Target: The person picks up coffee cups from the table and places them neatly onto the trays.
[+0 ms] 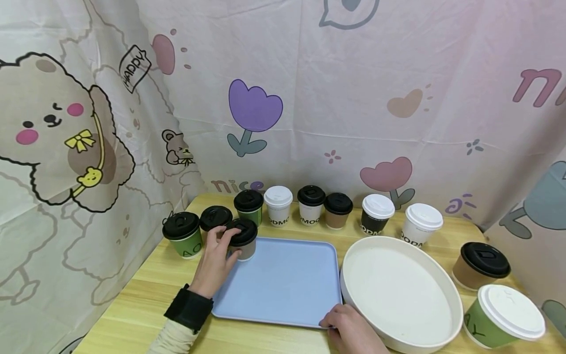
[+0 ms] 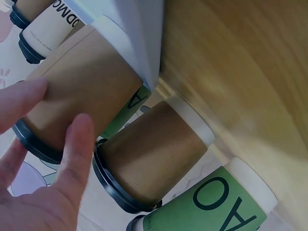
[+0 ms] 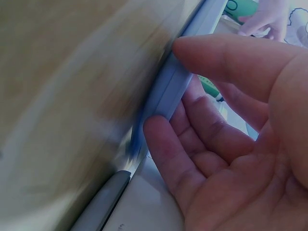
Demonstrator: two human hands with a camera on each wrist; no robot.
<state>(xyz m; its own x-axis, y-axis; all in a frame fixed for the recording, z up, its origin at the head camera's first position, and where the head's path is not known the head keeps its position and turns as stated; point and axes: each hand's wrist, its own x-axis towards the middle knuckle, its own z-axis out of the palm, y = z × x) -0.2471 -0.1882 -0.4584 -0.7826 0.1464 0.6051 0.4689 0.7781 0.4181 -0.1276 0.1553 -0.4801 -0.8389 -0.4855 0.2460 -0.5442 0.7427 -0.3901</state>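
Observation:
My left hand (image 1: 216,263) holds a brown paper coffee cup (image 1: 245,249) with a black lid at the back left corner of a blue tray (image 1: 287,280). In the left wrist view, fingers (image 2: 79,144) lie against the side of this brown cup (image 2: 89,82), its pale base by the tray edge. Beside it stand another brown cup (image 2: 154,154) and a green cup (image 2: 211,202), both black-lidded. At the tray's front right corner, my right hand (image 1: 353,332) grips the rim. In the right wrist view, curled fingers (image 3: 166,149) meet the blue tray edge (image 3: 168,86).
A round cream tray (image 1: 400,290) sits right of the blue one. Along the back stand several lidded cups, among them a white cup (image 1: 278,209) and a black cup (image 1: 376,216). At the right are a brown cup (image 1: 475,273) and a green cup (image 1: 491,319). A printed cloth hangs behind.

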